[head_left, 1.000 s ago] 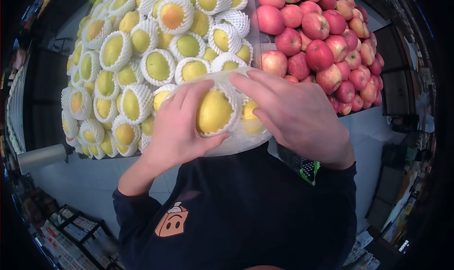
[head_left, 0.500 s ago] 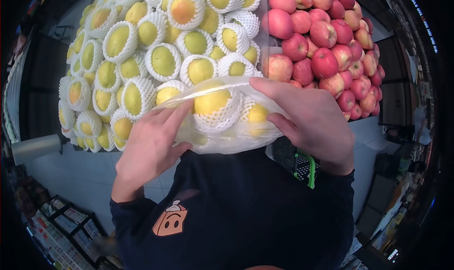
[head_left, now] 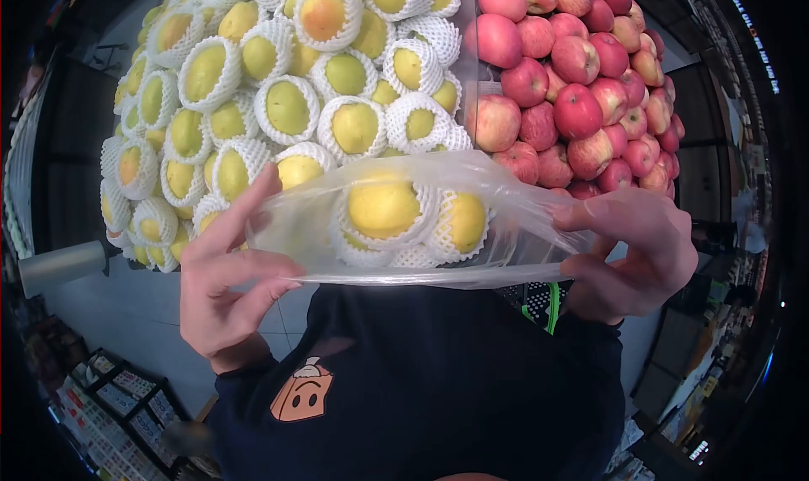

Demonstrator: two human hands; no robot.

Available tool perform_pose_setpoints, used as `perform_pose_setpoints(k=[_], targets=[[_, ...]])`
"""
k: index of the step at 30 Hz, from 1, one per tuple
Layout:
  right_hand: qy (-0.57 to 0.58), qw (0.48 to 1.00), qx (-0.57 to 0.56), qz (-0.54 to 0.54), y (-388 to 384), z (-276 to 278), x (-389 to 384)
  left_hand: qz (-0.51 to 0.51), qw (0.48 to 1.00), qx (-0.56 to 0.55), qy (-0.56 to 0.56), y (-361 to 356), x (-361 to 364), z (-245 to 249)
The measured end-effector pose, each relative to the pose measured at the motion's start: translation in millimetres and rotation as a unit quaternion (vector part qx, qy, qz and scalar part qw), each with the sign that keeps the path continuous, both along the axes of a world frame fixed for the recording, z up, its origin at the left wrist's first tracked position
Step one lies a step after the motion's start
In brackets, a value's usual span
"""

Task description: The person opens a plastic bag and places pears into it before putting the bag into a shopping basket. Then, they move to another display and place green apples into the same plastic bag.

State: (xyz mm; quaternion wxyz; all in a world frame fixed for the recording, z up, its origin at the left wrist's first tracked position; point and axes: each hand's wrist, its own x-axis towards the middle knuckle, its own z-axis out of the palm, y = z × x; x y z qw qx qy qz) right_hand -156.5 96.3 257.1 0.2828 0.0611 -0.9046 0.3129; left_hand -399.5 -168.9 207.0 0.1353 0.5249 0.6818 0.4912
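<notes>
A clear plastic bag [head_left: 514, 203] is stretched sideways between my two hands, its opening facing up toward me. Through it show yellow fruits [head_left: 383, 207] in white foam nets, low in the middle. My left hand [head_left: 223, 279] grips the bag's left edge, thumb in front and fingers behind or inside the film. At the other end, my right hand [head_left: 636, 249] pinches the gathered right edge between thumb and fingers. The exact kind of fruit cannot be told.
Beyond the bag rises a pile of yellow-green fruits [head_left: 291, 106] in foam nets. Red apples [head_left: 577, 110] are heaped to its right, behind a clear divider [head_left: 470, 77]. A roll of plastic bags [head_left: 63, 266] sticks out at the left. Below right shows a dark basket with a green handle [head_left: 553, 308].
My hands have moved apart, the left slightly left and the right farther right. The bag's rim is now pulled wide and taut, with the fruits more visible.
</notes>
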Motion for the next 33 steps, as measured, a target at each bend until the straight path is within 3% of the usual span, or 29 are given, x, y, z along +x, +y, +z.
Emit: perform_pose_setpoints(k=[3,7,12,14,18,24,31,33], targets=[[0.012,0.998,-0.049,0.027,0.7,-3.3,8.3,0.018,0.99,-0.019,-0.136,-7.9,3.0,-10.7],[0.065,0.981,-0.149,0.106,40.3,-17.2,25.8,-0.016,0.986,0.094,-0.134,-5.1,1.7,-18.2],[-0.008,0.942,-0.333,-0.04,37.8,-59.4,9.8,-0.061,0.977,0.172,-0.112,9.2,1.3,-20.8],[-0.06,0.94,-0.33,-0.059,28.7,-79.3,-7.8,-0.069,0.972,0.193,-0.117,19.5,3.5,-20.8],[-0.133,0.968,-0.211,0.014,1.9,-94.4,-31.0,-0.127,0.958,0.226,-0.123,46.2,12.8,-14.7],[-0.112,0.992,-0.035,0.05,-38.7,-85.9,-66.9,-0.208,0.953,0.219,-0.016,85.1,39.9,-3.0],[-0.087,0.983,-0.145,0.067,-40.3,-85.3,-68.1,-0.229,0.93,0.284,0.045,91.7,60.1,-12.2],[-0.064,0.98,-0.18,0.055,-41.8,-85.8,-65.7,-0.175,0.937,0.301,0.041,80.2,59.8,-9.4]])
